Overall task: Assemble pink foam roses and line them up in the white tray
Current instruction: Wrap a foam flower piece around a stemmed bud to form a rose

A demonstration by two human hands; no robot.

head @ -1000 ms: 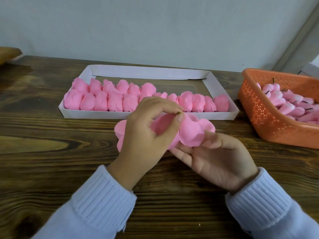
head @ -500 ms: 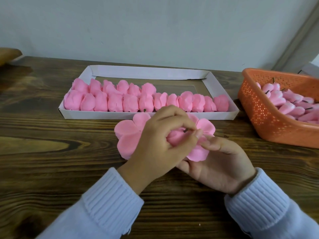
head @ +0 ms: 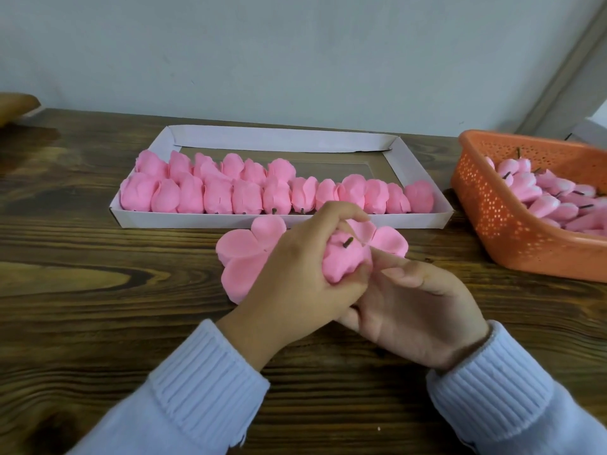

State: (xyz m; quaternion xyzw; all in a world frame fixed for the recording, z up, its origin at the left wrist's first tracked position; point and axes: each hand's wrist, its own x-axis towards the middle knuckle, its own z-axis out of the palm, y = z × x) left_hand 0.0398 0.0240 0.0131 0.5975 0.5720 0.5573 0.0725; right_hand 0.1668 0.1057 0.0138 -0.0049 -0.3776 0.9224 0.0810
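Left hand (head: 295, 284) grips rose bud (head: 341, 266), turned stem-up since half-second ago. Right hand (head: 417, 307) flat underneath, cradling petal layer (head: 243, 254). Rose between my hands, just short of white tray (head: 210, 221). Petals unwrapped, likely next.

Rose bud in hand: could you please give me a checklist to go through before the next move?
1. Bud gripped by left hand, stem showing: ok.
2. Right hand touching the bud: ok.
3. Petal sheet spread flat on the table: ok.
4. Stem through the sheet's centre: cannot tell, the hands hide it.
5. Tray has room: ok, free floor behind the roses at right.
6. Basket holds more buds: ok.
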